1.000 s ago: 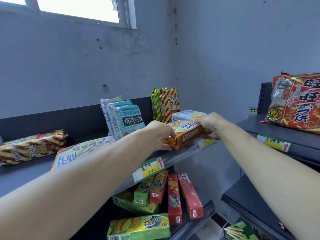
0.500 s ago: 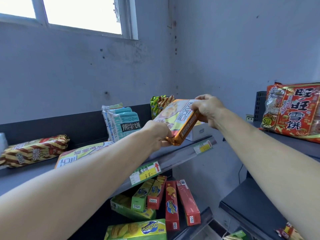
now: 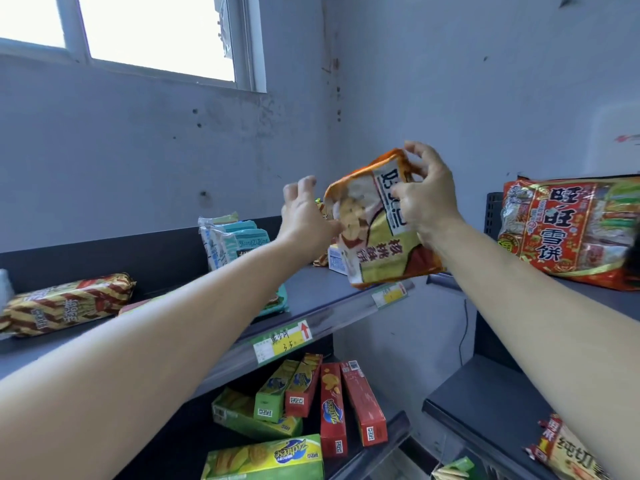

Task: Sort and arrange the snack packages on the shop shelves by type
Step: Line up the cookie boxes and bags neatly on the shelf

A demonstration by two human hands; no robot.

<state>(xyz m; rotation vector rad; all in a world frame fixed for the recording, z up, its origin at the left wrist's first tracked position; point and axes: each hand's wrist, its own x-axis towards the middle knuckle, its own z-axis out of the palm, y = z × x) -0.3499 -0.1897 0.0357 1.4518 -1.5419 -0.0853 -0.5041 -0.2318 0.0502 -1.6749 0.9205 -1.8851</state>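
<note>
The right hand (image 3: 426, 199) has a tight grip on the orange snack pack (image 3: 374, 244), with its fingers curled over the top edge. The left hand (image 3: 304, 216) has an open grip, its fingers spread wide by the pack's left side. I cannot tell if it touches the pack. The pack is up in the air, tilted, over the right end of the top shelf (image 3: 311, 296). Just behind its bottom corner sits a small white box (image 3: 336, 262). Further left stand some blue and white packs (image 3: 235, 242). A big red bag (image 3: 568, 230) rests on the next shelf to the right. Lower down, green and red boxes (image 3: 332, 407) lean in a messy row.

What could go wrong? Only one hand really holds the pack, and it holds it by the top. The wrapper looks smooth and soft, so it could slide out and drop onto the boxes below. If the pack swings low, it could bump the small white box off the shelf. A hard squeeze could break the biscuits inside.
</note>
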